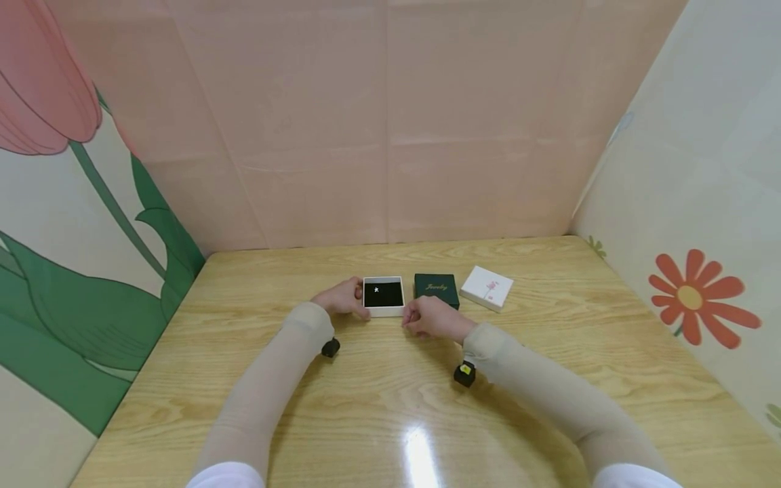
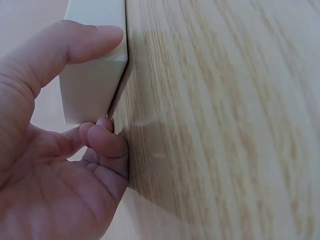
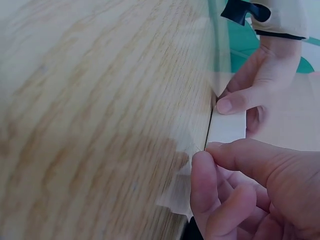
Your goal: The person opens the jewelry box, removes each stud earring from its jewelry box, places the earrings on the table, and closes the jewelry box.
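A white open box (image 1: 386,312) with a black pad (image 1: 383,295) lies on the table. On the pad sits a small white ornament (image 1: 376,289), too tiny to make out well. My left hand (image 1: 345,298) holds the box at its left side; in the left wrist view the thumb (image 2: 95,42) presses on the box's white wall (image 2: 90,90). Near the front right corner of the box is my right hand (image 1: 433,318). In the right wrist view its thumb and index fingertips meet, and a faint thin strand (image 3: 198,147) shows at them. The other fingers are curled.
A dark green box lid (image 1: 436,287) with gold lettering lies right of the white box, partly behind my right hand. Farther right is a white lid (image 1: 487,288) with a pink print. The wooden table (image 1: 366,407) meets a pink backdrop at the back.
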The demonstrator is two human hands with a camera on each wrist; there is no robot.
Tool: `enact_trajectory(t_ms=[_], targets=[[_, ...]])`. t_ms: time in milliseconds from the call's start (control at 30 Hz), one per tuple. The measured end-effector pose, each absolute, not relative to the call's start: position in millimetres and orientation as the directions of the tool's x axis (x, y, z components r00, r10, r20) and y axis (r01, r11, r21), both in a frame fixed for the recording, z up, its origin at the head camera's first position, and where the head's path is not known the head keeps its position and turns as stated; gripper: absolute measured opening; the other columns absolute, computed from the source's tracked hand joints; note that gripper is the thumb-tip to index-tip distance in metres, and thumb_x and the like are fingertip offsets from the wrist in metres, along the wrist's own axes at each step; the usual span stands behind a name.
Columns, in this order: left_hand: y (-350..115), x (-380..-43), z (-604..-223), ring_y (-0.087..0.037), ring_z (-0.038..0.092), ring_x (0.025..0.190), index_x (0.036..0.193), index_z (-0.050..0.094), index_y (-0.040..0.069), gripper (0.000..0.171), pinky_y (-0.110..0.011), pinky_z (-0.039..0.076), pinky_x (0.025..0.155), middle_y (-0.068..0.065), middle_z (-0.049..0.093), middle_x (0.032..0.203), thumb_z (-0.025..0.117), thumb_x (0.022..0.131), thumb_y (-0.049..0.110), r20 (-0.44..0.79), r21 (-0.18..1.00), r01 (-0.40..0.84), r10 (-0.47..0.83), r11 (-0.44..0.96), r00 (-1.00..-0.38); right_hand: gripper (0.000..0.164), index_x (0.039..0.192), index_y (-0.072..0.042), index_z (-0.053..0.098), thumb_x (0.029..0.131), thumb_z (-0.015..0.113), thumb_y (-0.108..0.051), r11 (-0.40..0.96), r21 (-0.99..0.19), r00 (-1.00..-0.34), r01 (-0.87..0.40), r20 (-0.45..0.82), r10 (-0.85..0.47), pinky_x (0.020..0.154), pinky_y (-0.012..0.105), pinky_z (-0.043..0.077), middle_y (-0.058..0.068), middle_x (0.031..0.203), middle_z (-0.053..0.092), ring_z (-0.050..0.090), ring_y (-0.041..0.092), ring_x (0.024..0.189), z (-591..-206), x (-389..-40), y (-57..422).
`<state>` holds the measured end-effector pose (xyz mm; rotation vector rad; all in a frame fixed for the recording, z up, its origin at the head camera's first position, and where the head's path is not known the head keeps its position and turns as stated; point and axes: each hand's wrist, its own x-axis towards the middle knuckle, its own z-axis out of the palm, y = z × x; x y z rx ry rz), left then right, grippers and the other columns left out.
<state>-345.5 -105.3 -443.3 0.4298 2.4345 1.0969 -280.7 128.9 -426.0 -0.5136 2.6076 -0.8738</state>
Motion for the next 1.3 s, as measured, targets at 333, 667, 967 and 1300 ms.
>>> enact_trajectory(t_ms=[333,667,967,1300], targets=[[-104.8,-344.2,-442.2,-0.023,0.045,0.108,0.139,0.033,-0.007,0.082,-0.036,0.037,0.103,-0.015,0.048,0.120,0.079,0.071,0.004,-0.273,0.774,0.077,0.441,0.628,-0.855,0.009,0.081,-0.011,0.064,0.086,0.070,-0.005,0.775,-0.577,-0.878,-0.258,-0.195,-0.438,0.044,0.021,0.040,-0.001,0.063,0.059,0.053,0.011,0.048,-431.6,-282.3,131.3],[-104.5,-344.9,-442.5,-0.023,0.043,0.108,0.140,0.032,-0.006,0.084,-0.036,0.037,0.102,-0.014,0.047,0.121,0.079,0.072,0.006,-0.281,0.769,0.073,0.439,0.635,-0.853,0.008,0.083,-0.010,0.064,0.087,0.069,-0.005,0.779,-0.583,-0.880,-0.232,-0.214,-0.423,0.044,0.022,0.041,0.000,0.063,0.058,0.053,0.012,0.048,-431.5,-281.8,131.1],[-105.3,-346.9,-444.0,-0.020,0.039,0.096,0.134,0.035,-0.005,0.076,-0.028,0.035,0.083,-0.008,0.040,0.105,0.079,0.073,0.006,-0.280,0.766,0.078,0.441,0.638,-0.853,0.009,0.087,-0.009,0.064,0.085,0.068,-0.001,0.757,-0.614,-0.878,-0.222,-0.212,-0.429,0.045,0.022,0.043,0.001,0.066,0.061,0.056,0.013,0.050,-431.4,-282.4,130.7],[-105.8,-349.1,-446.2,-0.021,0.048,0.104,0.137,0.035,-0.006,0.079,-0.033,0.039,0.098,-0.015,0.051,0.118,0.079,0.072,0.005,-0.271,0.776,0.077,0.442,0.626,-0.855,0.012,0.102,-0.009,0.066,0.095,0.062,-0.018,0.682,-0.706,-0.874,-0.191,-0.194,-0.445,0.059,0.038,0.053,0.013,0.088,0.068,0.064,0.034,0.076,-396.3,-300.7,128.2]])
